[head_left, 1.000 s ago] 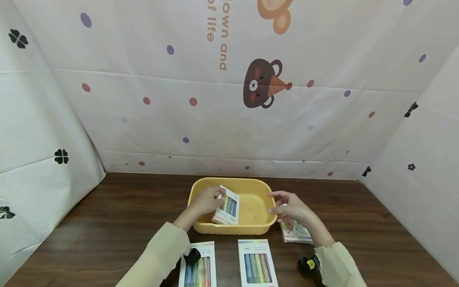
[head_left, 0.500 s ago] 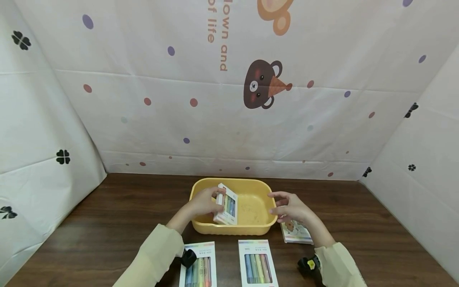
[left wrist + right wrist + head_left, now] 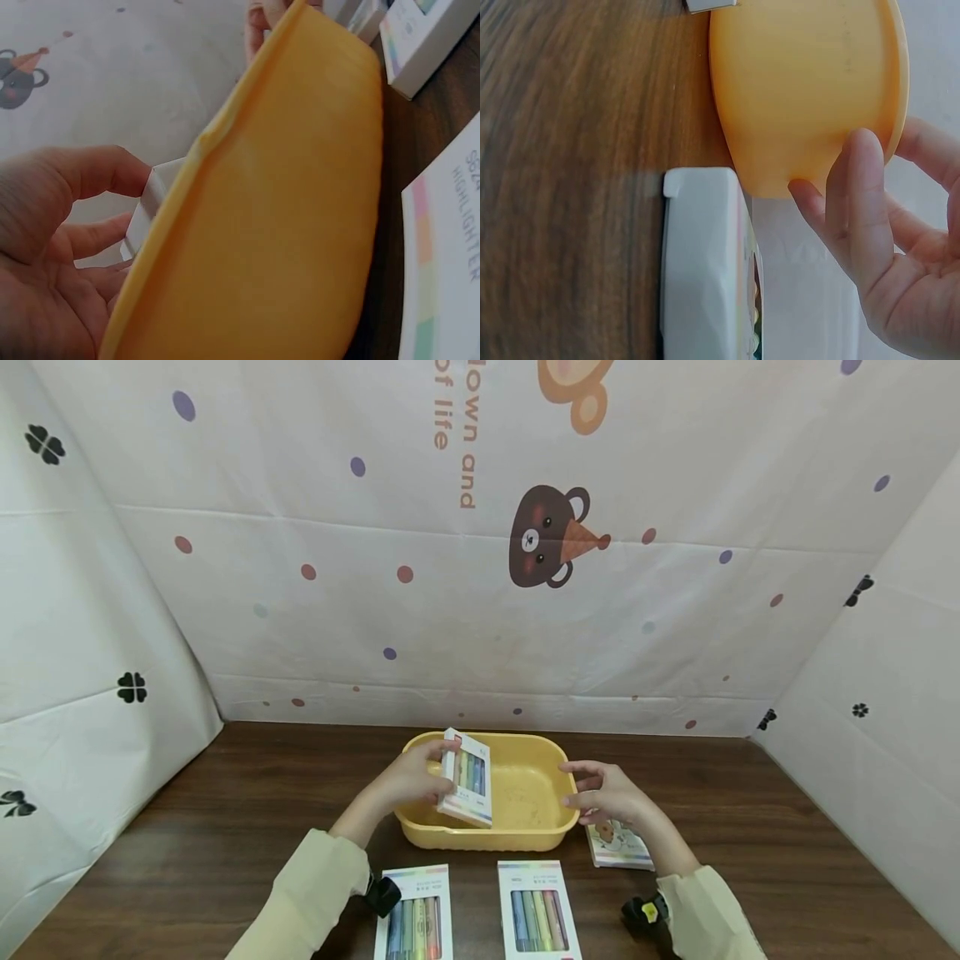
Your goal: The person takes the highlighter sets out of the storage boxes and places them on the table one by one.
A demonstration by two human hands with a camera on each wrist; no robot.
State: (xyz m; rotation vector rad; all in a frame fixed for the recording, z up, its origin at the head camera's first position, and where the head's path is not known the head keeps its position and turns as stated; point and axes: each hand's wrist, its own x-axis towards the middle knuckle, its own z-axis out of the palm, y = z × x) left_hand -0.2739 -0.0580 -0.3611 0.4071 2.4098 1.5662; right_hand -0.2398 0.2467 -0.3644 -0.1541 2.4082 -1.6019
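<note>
My left hand [image 3: 414, 777] holds a white box of highlighters [image 3: 468, 781] by its left side, tilted over the left part of a yellow plastic basin [image 3: 525, 839]. Coloured pens show through the box window. In the left wrist view, the basin wall [image 3: 277, 187] hides most of that box, and only a white corner [image 3: 154, 184] shows by the fingers. At the basin's right end my right hand [image 3: 611, 793] holds the rim. The right wrist view has fingers [image 3: 866, 202] against the outer wall, with another digit at the rim.
Two highlighter boxes lie on the brown wooden table [image 3: 225, 843] in front of the basin: a left one [image 3: 416, 914] and a right one [image 3: 538, 910]. Another box [image 3: 621, 847] with a cartoon print lies under the right forearm. A patterned white cloth [image 3: 450, 627] stands behind.
My left hand has lifted the highlighter box slightly and drawn it left, up near the basin's left rim. The right hand and the basin have stayed put.
</note>
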